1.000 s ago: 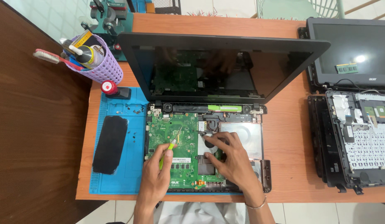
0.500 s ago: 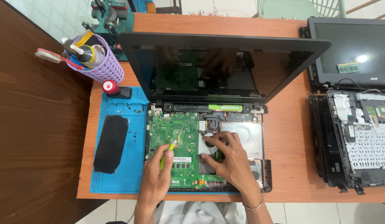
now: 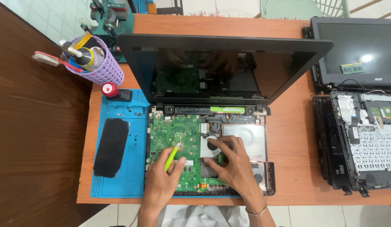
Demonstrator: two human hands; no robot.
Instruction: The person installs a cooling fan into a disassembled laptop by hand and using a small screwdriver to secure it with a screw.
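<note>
An opened laptop lies on the desk with its keyboard cover off, showing a green circuit board and a cooling fan. My left hand grips a thin yellow-green screwdriver, whose tip points up over the board. My right hand rests with spread fingers on the fan and the metal part beside it. The dark screen stands upright behind both hands.
A blue work mat at the left carries a black oblong pad and several small screws. A purple tool basket stands at the back left. A second dismantled laptop lies at the right, and the desk's front edge runs by my wrists.
My right hand has shifted a little over the fan, its fingers now spread wider. The left hand still holds the screwdriver in nearly the same place.
</note>
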